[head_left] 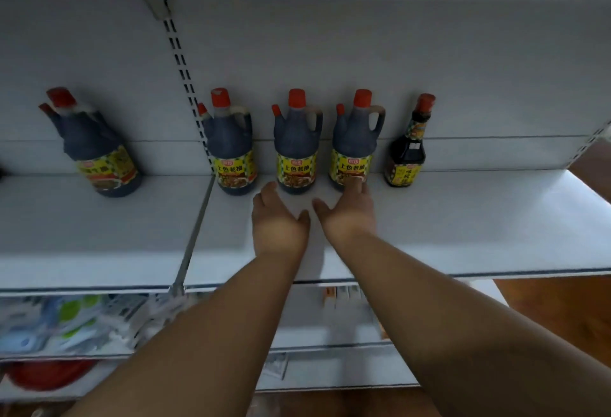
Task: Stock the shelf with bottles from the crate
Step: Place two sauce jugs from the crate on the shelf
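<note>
Row of jugs: four dark plastic soy-sauce jugs with red caps and yellow labels stand upright along the back edge of the white metal shelf [463, 231], labels turned outward, likely so shoppers can read them. From the left: the far-left jug [99, 148], standing apart beyond the slotted upright [185, 76]; the second jug [231, 148]; the middle jug [297, 148]; the fourth jug [355, 145].
Small bottle: a slimmer dark glass bottle with a red cap [408, 148] ends the row toward the right edge.
Left hand [277, 221]: fingers straight and loose, holding nothing, fingertips just before the gap between the second and middle jugs.
Right hand [347, 208]: fingers likewise spread and empty, fingertips at or touching the base of the fourth jug; contact cannot be told for sure. My guess is it is nudging that jug into line.
Crate: not in view, so how many bottles remain cannot be judged.
Open room: the whole front strip of the shelf is bare, with a wide stretch right of the small bottle and a gap between the far-left jug and the upright.
Edges: the shelf above overhangs the caps, so tall jugs probably need to slide in low from the front edge.
Below: lower shelves hold blurred packaged goods [66, 320].
</note>
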`<state>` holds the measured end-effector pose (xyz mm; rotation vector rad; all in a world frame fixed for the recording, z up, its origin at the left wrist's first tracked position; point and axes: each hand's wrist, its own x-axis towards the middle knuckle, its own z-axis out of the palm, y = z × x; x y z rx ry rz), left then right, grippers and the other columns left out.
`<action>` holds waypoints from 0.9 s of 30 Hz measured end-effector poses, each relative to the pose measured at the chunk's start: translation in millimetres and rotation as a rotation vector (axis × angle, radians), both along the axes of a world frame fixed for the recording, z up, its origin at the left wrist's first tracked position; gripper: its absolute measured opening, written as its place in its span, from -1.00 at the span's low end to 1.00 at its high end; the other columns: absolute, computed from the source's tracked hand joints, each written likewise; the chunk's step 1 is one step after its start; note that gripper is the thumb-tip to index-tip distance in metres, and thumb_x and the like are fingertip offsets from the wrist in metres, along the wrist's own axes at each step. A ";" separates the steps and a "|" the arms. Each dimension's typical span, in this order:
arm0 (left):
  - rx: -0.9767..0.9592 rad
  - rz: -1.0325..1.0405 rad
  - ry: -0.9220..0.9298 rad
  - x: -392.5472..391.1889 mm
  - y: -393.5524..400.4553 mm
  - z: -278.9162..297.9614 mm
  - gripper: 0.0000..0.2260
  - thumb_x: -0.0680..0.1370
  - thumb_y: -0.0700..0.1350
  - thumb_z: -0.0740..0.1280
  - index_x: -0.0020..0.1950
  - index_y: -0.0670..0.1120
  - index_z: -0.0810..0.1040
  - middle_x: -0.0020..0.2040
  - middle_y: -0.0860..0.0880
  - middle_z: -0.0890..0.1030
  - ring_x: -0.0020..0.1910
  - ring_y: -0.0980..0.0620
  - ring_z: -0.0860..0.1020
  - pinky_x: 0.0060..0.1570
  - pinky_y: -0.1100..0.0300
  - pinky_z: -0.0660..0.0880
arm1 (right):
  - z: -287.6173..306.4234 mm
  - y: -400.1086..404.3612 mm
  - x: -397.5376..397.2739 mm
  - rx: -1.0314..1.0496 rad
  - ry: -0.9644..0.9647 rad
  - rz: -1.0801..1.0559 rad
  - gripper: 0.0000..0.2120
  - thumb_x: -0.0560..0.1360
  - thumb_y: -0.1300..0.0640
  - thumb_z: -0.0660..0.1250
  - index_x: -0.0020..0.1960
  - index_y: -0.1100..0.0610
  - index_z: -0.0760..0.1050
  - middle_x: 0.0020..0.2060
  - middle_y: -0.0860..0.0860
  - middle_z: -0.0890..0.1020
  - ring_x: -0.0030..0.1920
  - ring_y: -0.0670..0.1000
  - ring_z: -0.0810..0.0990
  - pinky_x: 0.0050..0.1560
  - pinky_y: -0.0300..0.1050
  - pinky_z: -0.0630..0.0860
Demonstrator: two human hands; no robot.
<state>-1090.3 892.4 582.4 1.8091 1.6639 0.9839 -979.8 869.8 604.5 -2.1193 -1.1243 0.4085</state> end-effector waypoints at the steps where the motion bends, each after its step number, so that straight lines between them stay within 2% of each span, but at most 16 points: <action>1: 0.037 0.009 0.010 -5.4 -8.9 1.2 -0.31 0.43 -0.09 0.47 0.49 -0.18 0.26 0.37 -0.20 0.39 0.30 -0.17 0.43 0.25 0.09 0.39 | 1.3 -5.7 -4.9 0.022 -0.018 0.042 -0.26 0.44 -0.09 0.43 0.45 0.22 0.22 0.38 0.16 0.34 0.37 0.19 0.35 0.34 0.01 0.37; 3: 0.058 0.047 0.021 -16.3 -27.8 4.7 -0.33 0.43 -0.10 0.47 0.47 -0.15 0.28 0.33 -0.17 0.44 0.28 -0.14 0.47 0.23 0.04 0.46 | 3.4 -17.8 -13.7 0.047 -0.054 0.118 -0.26 0.44 -0.08 0.42 0.47 0.24 0.22 0.38 0.18 0.36 0.37 0.19 0.35 0.34 0.00 0.37; 8: 0.031 0.122 0.037 -48.7 -86.4 1.2 -0.39 0.46 -0.10 0.45 0.45 -0.08 0.30 0.32 -0.07 0.47 0.29 -0.02 0.46 0.23 0.07 0.45 | 2.7 -56.5 -35.4 0.021 -0.054 0.244 -0.32 0.49 -0.04 0.38 0.48 0.17 0.21 0.40 0.13 0.32 0.37 0.16 0.37 0.33 0.01 0.36; 15: 0.055 0.095 0.138 -135.6 -146.2 -9.6 -0.44 0.47 -0.10 0.44 0.43 -0.08 0.33 0.30 -0.07 0.46 0.27 -0.04 0.46 0.25 0.03 0.44 | -1.0 -110.0 -102.5 0.035 -0.117 0.394 -0.35 0.50 -0.08 0.37 0.47 0.15 0.23 0.37 0.11 0.35 0.37 0.13 0.35 0.36 0.00 0.33; 18: 0.065 0.065 0.167 -188.6 -169.7 -20.6 -0.47 0.49 -0.07 0.42 0.41 -0.07 0.35 0.26 -0.07 0.47 0.24 -0.04 0.47 0.23 0.05 0.45 | -9.9 -132.9 -147.8 0.046 -0.161 0.437 -0.37 0.51 -0.07 0.36 0.47 0.14 0.24 0.36 0.10 0.36 0.36 0.11 0.35 0.37 -0.03 0.31; 24: 0.045 0.102 0.168 -335.1 -206.8 -41.0 -0.45 0.47 -0.08 0.44 0.42 -0.07 0.34 0.26 -0.07 0.46 0.22 -0.05 0.47 0.21 0.03 0.45 | -42.5 -169.0 -289.0 0.002 -0.084 0.456 -0.40 0.48 -0.08 0.39 0.42 0.12 0.31 0.32 0.10 0.42 0.30 0.09 0.43 0.30 -0.01 0.41; 27: -0.030 0.117 0.183 -392.1 -227.3 -50.1 -0.46 0.47 -0.11 0.45 0.41 -0.08 0.35 0.25 -0.07 0.48 0.23 -0.03 0.46 0.21 0.12 0.42 | -56.1 -176.4 -349.1 -0.027 -0.079 0.550 -0.44 0.47 -0.04 0.40 0.38 0.14 0.36 0.27 0.12 0.44 0.27 0.11 0.44 0.26 -0.04 0.39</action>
